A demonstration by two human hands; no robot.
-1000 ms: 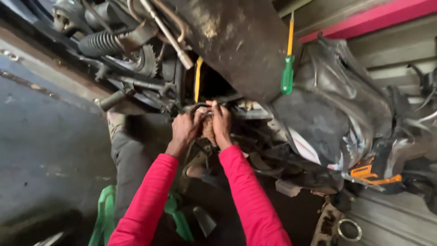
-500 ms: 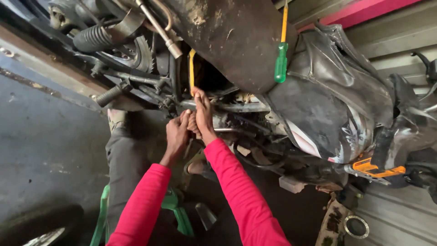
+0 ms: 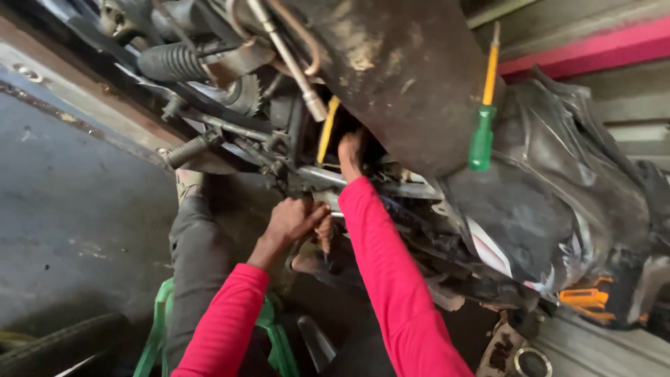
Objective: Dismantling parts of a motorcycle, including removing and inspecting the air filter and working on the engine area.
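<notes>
Setting: underside of a dark, grimy motorcycle frame point(image 3: 412, 77), viewed from above the person's lap.
Left hand point(image 3: 296, 220): curled closed about a small part at the lower frame; what it holds cannot be told.
Right hand point(image 3: 351, 153): reached up into the dark cavity, fingers hidden, spread unclear.
Yellow slender cable point(image 3: 326, 129): long axis near upright, just left of the right hand, which is nearer it.
Green-handled, yellow-shafted screwdriver point(image 3: 483, 119): upright, well right of both hands.
Containers: none seen.
</notes>
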